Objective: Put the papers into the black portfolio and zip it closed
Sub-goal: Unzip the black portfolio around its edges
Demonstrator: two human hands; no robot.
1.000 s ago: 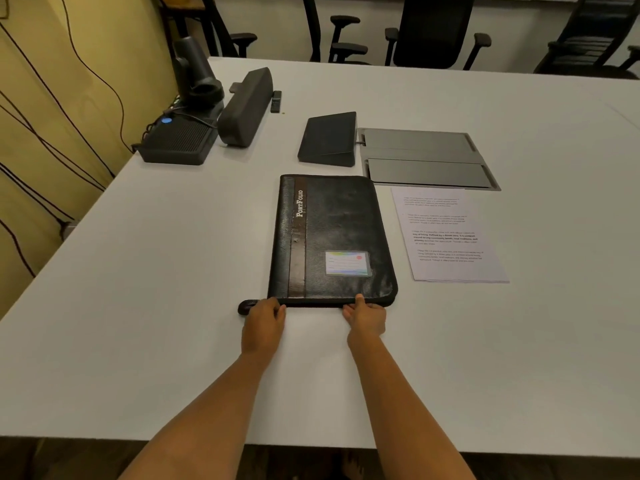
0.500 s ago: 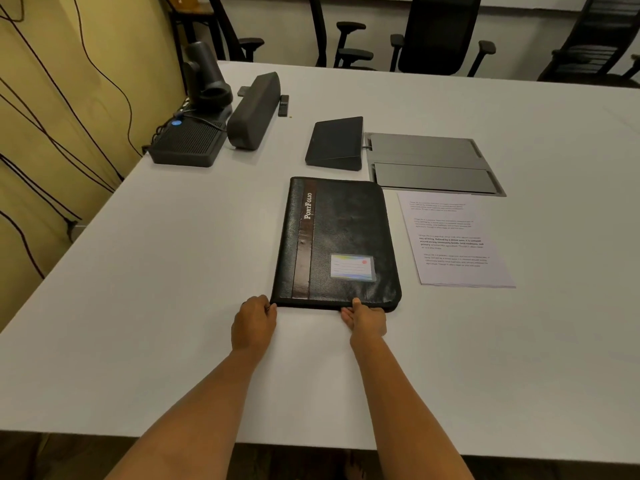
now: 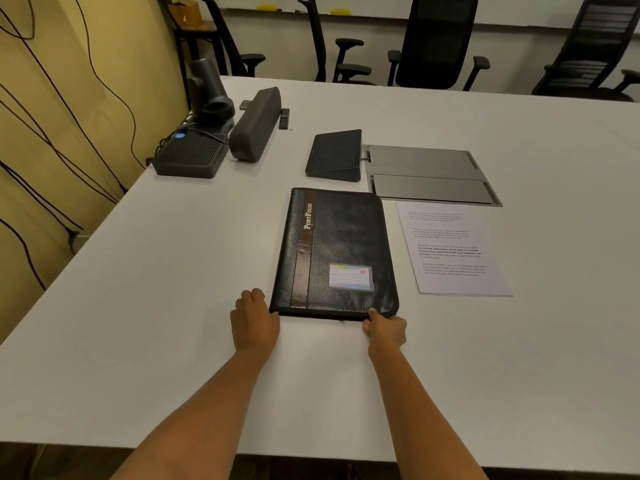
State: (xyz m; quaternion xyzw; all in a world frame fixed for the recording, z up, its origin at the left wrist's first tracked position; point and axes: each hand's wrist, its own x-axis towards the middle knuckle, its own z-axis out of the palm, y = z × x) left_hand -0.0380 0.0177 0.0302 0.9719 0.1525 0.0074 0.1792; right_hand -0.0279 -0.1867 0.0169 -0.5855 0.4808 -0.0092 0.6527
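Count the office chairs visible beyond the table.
4, beyond the white table: leftmost chair, second chair beside it, high-backed chair near the middle, rightmost chair at the frame's edge. More may be out of frame.

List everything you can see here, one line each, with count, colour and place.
table: one, white, under everything
black portfolio: one, black with brown strip, closed, mid-table
papers: one stack, white, right of portfolio
flat panels: two, grey, behind papers
wedge device: one, black, behind portfolio
speaker bar: one, dark grey, far left
camera: one, black, far left corner
box: one, black, blue light, left edge
chairs: several, black, beyond table
cables: several, dark, on yellow wall
left hand: one, at portfolio's near left corner
right hand: one, pinches portfolio's near right edge
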